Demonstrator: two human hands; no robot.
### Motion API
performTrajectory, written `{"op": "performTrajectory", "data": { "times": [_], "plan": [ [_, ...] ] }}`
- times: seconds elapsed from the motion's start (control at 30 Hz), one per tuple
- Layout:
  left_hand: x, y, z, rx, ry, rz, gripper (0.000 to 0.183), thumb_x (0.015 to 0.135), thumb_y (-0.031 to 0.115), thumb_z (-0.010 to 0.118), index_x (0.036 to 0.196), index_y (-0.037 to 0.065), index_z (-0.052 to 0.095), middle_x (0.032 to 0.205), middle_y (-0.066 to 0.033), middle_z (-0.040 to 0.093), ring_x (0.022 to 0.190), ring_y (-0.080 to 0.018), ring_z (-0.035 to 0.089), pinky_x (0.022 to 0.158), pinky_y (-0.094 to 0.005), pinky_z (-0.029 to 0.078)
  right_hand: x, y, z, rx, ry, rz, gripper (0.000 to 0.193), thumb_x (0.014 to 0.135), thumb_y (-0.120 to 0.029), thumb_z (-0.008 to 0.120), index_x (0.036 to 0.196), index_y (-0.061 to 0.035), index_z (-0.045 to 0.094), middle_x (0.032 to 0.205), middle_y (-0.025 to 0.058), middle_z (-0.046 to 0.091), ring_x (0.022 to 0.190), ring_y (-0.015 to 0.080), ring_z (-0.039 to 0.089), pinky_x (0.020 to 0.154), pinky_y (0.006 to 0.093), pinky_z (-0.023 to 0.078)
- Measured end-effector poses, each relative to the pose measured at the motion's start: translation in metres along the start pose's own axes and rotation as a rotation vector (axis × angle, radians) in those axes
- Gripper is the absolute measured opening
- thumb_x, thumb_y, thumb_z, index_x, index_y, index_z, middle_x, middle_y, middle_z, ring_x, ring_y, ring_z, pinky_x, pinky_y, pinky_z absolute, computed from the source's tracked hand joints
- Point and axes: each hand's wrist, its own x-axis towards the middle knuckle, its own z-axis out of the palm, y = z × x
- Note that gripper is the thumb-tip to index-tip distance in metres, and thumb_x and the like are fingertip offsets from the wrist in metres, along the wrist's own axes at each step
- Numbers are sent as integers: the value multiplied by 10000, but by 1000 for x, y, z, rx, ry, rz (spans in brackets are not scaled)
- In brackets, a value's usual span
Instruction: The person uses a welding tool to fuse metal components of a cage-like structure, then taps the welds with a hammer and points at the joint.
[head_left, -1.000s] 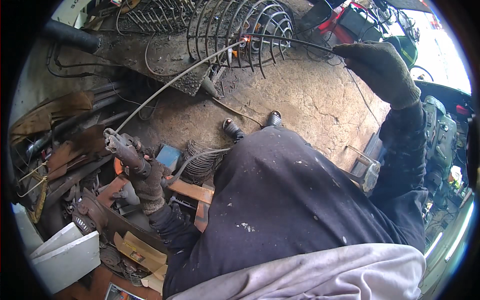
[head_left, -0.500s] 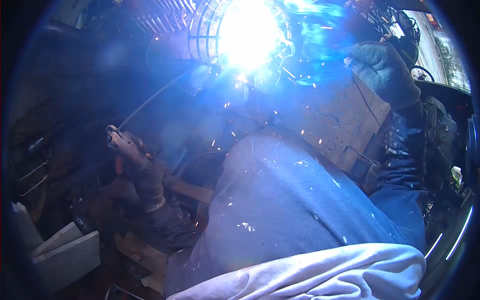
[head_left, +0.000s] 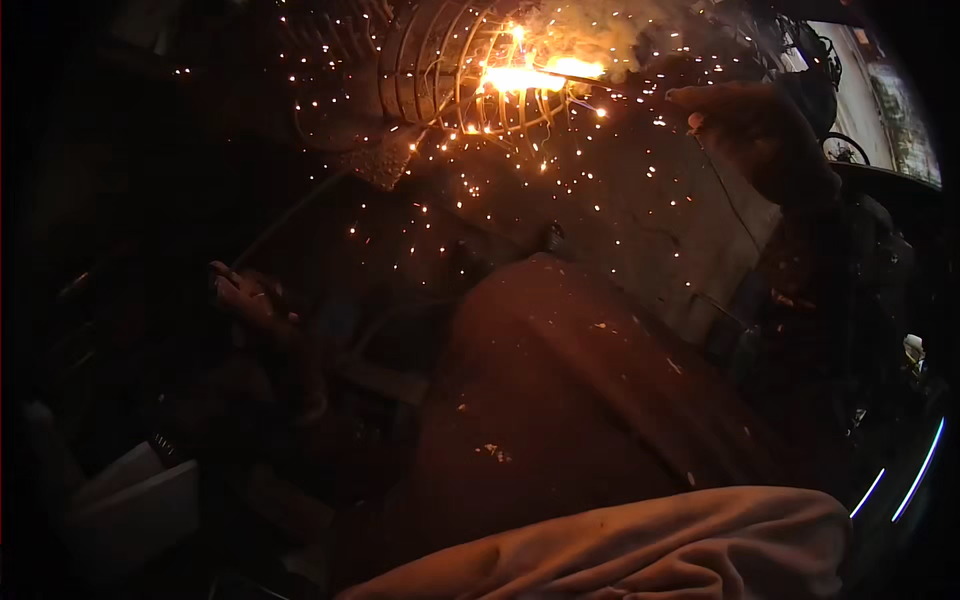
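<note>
At the top, a barred, cage-like round metal piece glows orange beside a bright yellow flame throwing sparks. My left hand, dim in the shade, is closed round a thin metal rod that slants up towards the cage. Near the rod's upper end shows a rough, lit triangular piece; whether they join, I cannot tell. My gloved right hand is closed to the right of the fire. What it grips is hidden in the dark, and a thin dark line hangs below its fingers.
My clothed knee rises in the middle, with a pale cloth in front. Pale flat pieces stand at the lower left. A brownish flat surface lies below the right hand. Wires hang at the upper right.
The blinding blue-white glare has given way to a smaller orange-yellow flame with many scattered sparks. The scene has darkened greatly. Both hands stay almost where they were.
</note>
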Motion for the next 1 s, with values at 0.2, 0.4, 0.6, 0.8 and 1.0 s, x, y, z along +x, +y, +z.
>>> {"op": "performTrajectory", "data": {
  "times": [0.2,0.4,0.6,0.8,1.0],
  "plan": [
    [10,-10,12,20,42,76,739,932,216,632,1550,-6,293,1405,-220,525,1262,-409,523,1092,-479,409,-8,-14,-2,-345,98,-220,230,939,-54,680,1164,-43,730,1072,116,761,945,249,737,831,341,584],
    [-5,-23,13,227,122,184,734,946,262,619,1544,-15,296,1402,-234,526,1278,-440,512,1104,-495,391,-3,-20,3,-357,70,-201,231,942,-55,677,1167,-46,729,1070,119,760,945,253,738,836,346,585],
    [-44,-60,4,27,-207,-66,720,930,212,643,1536,-6,320,1394,-221,549,1241,-423,562,1085,-477,421,-4,-27,1,-371,69,-183,231,945,-56,673,1170,-50,729,1068,122,759,944,257,740,840,351,586],
    [-97,-127,15,241,-397,-95,439,897,124,697,1295,6,552,1226,-109,667,1089,-262,671,954,-413,529,-2,-20,0,-378,66,-195,232,948,-57,669,1173,-54,729,1066,124,759,944,261,741,845,357,587],
    [-30,-20,-4,-914,-331,-558,462,896,49,714,1310,46,510,832,-116,676,656,-183,655,613,-299,520,-8,-28,-3,-352,61,-121,241,948,-68,670,1181,-72,730,1063,143,752,947,271,738,863,369,581]
  ]
}}
